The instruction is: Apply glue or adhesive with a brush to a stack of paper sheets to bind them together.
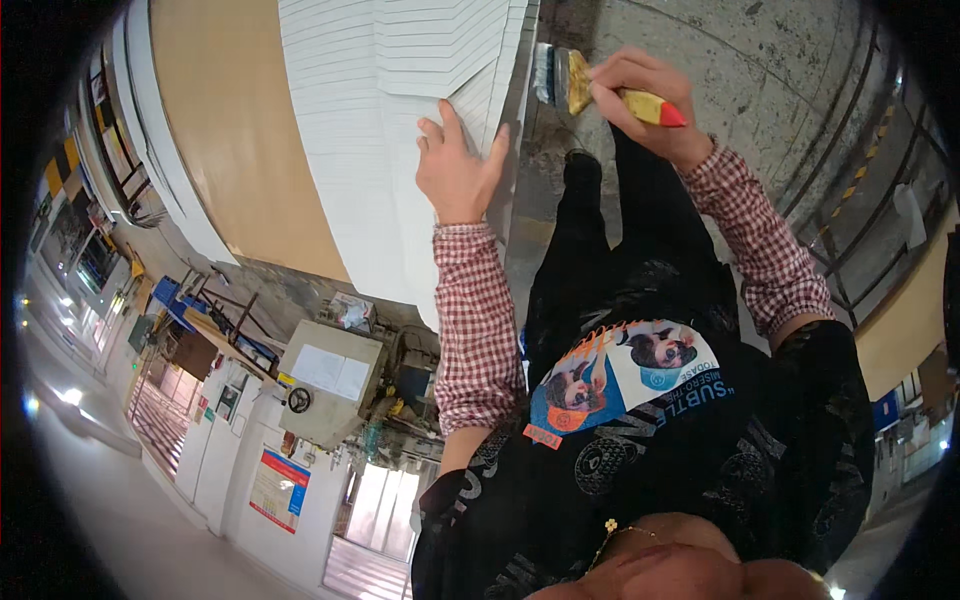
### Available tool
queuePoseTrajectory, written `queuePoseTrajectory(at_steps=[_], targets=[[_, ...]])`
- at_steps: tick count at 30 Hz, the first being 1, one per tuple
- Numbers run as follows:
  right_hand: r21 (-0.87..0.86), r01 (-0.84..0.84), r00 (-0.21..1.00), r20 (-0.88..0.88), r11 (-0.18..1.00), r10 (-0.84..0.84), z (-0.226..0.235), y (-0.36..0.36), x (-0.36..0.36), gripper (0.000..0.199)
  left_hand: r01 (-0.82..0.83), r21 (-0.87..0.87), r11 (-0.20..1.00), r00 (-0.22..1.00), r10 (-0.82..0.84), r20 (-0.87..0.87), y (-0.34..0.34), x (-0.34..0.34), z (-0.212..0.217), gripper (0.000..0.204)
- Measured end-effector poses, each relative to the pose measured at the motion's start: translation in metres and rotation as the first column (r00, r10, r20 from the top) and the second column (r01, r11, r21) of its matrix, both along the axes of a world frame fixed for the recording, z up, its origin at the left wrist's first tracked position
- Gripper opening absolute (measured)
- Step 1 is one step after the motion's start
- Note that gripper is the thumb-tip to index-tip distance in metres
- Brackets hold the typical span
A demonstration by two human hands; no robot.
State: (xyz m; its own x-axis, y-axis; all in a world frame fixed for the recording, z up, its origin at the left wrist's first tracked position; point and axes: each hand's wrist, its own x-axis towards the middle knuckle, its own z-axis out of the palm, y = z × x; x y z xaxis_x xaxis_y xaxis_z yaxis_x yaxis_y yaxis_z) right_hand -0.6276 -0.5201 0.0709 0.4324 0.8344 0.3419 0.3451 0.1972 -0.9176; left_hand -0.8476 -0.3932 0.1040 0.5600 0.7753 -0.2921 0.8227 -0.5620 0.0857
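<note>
The flat paintbrush (580, 82) is gripped in the curled right hand (655, 92), bristles (543, 72) just beside the overlapped white sheets (345, 130). Sheets should be steadied flat by the left hand (460, 172), spread-fingered upon them, nothing grasped.

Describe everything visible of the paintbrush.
The paintbrush has a broad head with pale, greyish bristles, a dark band and a yellow handle ending in a red tip. The right hand grips it. Its bristles point left, close beside the edge of the white sheets; whether they touch is unclear.
</note>
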Motion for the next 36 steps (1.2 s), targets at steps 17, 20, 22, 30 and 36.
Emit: queuePoseTrajectory(at_steps=[17,20,22,30,36], targets=[[0.034,0.125,0.992,-0.024,0.992,-0.124,-0.001,0.004,0.009,0.003,-0.056,-0.120,0.991,0.998,0.053,-0.023,-0.006,-0.031,0.004,0.085],[0.059,0.171,0.977,0.121,0.983,-0.178,0.008,0.013,0.012,0.003,-0.044,-0.147,0.988,0.998,0.049,0.032,0.000,-0.030,0.017,0.075],[0.052,0.164,0.977,0.130,0.985,-0.169,0.004,0.020,0.016,0.004,-0.052,-0.187,0.981,0.996,0.064,0.059,0.007,-0.027,0.017,0.073],[0.001,0.051,0.998,0.045,0.999,-0.051,0.006,0.010,0.017,0.007,0.001,-0.156,0.988,0.997,0.011,0.077,0.008,-0.018,0.010,0.076],[0.115,0.165,0.986,-0.014,0.980,-0.165,-0.009,0.024,0.018,0.008,-0.044,-0.168,0.985,0.997,0.054,0.058,0.007,-0.003,0.015,0.074]])
